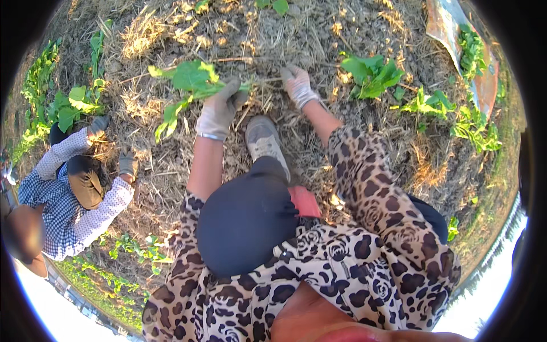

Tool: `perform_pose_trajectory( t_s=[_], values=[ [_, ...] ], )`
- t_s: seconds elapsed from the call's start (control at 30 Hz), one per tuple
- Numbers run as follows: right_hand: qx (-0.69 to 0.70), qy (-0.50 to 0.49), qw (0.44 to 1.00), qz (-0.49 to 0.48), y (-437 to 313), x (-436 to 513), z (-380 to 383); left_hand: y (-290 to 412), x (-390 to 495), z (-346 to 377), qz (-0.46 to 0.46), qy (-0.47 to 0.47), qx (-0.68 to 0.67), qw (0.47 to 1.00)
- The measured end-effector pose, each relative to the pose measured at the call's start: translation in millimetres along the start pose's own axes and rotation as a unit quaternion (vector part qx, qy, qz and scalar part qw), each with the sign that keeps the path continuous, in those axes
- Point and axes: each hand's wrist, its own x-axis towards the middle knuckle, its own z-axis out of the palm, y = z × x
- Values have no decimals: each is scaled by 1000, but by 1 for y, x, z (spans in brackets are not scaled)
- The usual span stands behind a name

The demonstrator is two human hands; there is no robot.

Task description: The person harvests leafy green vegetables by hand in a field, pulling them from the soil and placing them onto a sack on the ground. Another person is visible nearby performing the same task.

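Observation:
My left hand, in a grey-palmed work glove, is closed around the stems of a leafy green plant. Its broad leaves spread out to the left and hang down past the wrist. In a similar glove, my right hand is low over the straw-littered soil, a short way right of the stem ends. Its fingertips are by the straw, and whether they grip anything is unclear. My shoe stands on the soil between and below the two hands.
Another leafy plant lies right of my right hand, with more greens beyond. At far right, greens rest on a worn sheet. A co-worker crouches at left, gloved hands near the ground by more greens. Something red is beside my leg.

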Motion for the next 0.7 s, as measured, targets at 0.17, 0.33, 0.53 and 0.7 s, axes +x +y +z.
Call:
perform_pose_trajectory(
  t_s=[0.17, 0.33, 0.53, 0.7],
  values=[
    [96, -4, 995, -28, 19, -29, -46, -22, 27, 17, -51, 8, -35, 998],
    [74, 13, 996, -53, -2, -56, -53, -59, 60, 33, -63, -21, 47, 997],
    [98, 48, 994, -28, -11, -60, -55, -103, 90, 36, -69, 4, 484, 872],
    [26, 37, 988, -147, -44, -50, -45, -137, 110, 11, -55, -140, 210, 966]
  ],
)
